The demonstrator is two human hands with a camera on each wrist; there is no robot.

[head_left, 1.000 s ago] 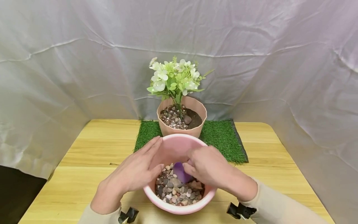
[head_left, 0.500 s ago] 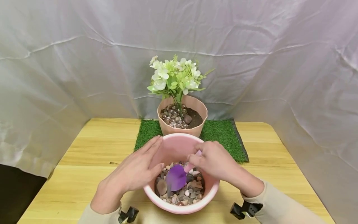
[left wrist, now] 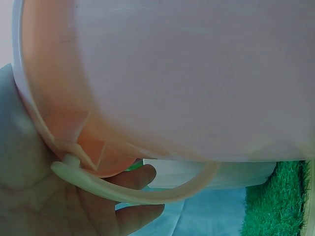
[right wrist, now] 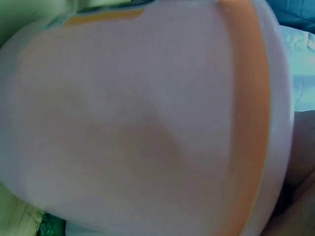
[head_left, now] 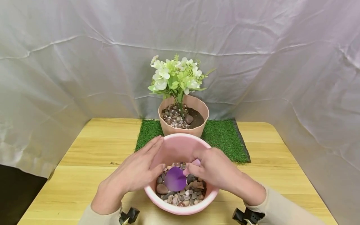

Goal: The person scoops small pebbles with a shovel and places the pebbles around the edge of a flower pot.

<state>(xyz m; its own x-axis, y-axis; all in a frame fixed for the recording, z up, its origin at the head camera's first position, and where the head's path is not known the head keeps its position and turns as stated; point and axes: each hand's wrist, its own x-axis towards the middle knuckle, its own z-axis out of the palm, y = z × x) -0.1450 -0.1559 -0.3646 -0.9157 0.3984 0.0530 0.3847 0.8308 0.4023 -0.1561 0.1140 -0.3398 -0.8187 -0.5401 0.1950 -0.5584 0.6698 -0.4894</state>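
A pink bucket [head_left: 182, 210] with a pale rim stands near me, its bottom covered by mixed pebbles [head_left: 187, 196]. My left hand [head_left: 135, 170] holds the bucket's left rim, thumb on the inside, other fingers along the outside. In the left wrist view those fingers reach past the bucket's pale handle [left wrist: 147, 196]. With my right hand [head_left: 216, 167] I grip the lilac-pink handle of a small shovel, just inside the right rim. The purple blade of the shovel [head_left: 175, 179] is over the pebbles and points left. Only the bucket's outer wall [right wrist: 138, 113] and part of the hand show in the right wrist view.
Directly behind the bucket a peach flowerpot [head_left: 182, 130] holds white artificial-looking flowers [head_left: 177, 75], small gravel, dark soil and one larger stone [head_left: 188, 118]. Under the pot lies a green turf mat [head_left: 225, 140] on the wooden table [head_left: 107, 147]. Grey cloth [head_left: 180, 28] encloses the back and sides.
The shovel came up from the pebbles and swung left; its blade now hangs lower than the handle. A flat brown stone shows at the left. My left hand stays put.
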